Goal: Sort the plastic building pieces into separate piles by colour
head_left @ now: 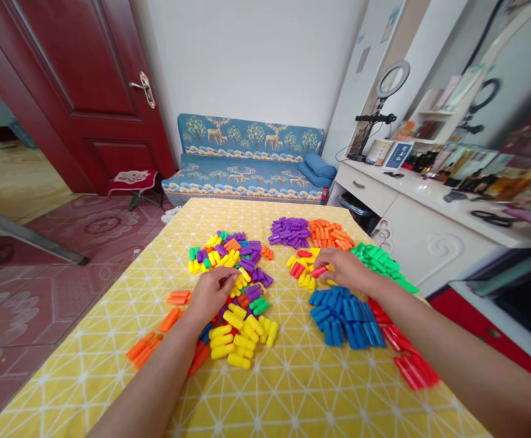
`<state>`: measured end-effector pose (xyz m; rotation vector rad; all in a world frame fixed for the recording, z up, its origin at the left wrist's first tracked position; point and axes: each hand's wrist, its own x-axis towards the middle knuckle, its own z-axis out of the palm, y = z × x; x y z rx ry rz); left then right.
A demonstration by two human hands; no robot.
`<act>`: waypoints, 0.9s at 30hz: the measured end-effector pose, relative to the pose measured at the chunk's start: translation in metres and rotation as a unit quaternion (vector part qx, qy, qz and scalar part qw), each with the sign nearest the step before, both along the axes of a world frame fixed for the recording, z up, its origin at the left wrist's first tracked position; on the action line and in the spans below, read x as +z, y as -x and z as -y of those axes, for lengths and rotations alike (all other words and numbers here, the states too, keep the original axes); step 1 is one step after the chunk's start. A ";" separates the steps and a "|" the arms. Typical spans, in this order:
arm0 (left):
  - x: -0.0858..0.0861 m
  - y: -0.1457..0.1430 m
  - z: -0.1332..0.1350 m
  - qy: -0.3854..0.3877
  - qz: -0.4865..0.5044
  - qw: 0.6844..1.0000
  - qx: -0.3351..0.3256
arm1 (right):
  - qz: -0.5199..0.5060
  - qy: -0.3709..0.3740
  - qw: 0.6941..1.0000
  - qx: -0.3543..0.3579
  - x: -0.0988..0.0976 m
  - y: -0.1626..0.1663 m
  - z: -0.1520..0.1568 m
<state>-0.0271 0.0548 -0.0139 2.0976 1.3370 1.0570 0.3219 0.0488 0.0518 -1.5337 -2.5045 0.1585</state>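
My left hand point(213, 292) rests on the mixed pile of coloured plastic pegs point(233, 261) at the table's middle, its fingers pinched on a yellow peg point(242, 275). My right hand point(345, 267) lies over the small yellow and red pile point(302, 267), fingers curled round a red peg point(319, 271). Sorted heaps lie round it: blue pegs point(345, 316) just below the wrist, green pegs point(381, 263) to the right, red pegs point(406, 356) under the forearm. A yellow heap point(242, 337) sits beside my left forearm.
A yellow patterned cloth point(292, 389) covers the table. Purple point(289, 231) and orange point(331, 234) heaps lie at the far side; loose orange pegs point(156, 334) at the left. Beyond stand a blue sofa point(247, 164), a red door point(78, 85) and a white dresser point(429, 213).
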 end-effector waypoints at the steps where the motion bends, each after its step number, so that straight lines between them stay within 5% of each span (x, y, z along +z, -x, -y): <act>1: 0.000 0.000 0.000 -0.001 -0.001 1.000 0.001 | -0.049 -0.004 0.999 -0.013 -0.001 0.004 -0.001; 4: 0.000 0.000 -0.001 -0.003 -0.003 1.000 0.001 | -0.141 -0.009 0.989 -0.041 -0.009 0.022 -0.004; 10: 0.002 0.000 0.000 0.000 -0.003 1.000 0.005 | -0.078 -0.004 0.987 -0.139 -0.033 0.055 -0.005; 27: 0.000 0.000 0.001 0.000 0.002 1.000 0.007 | -0.171 0.024 0.979 -0.113 -0.044 0.088 0.012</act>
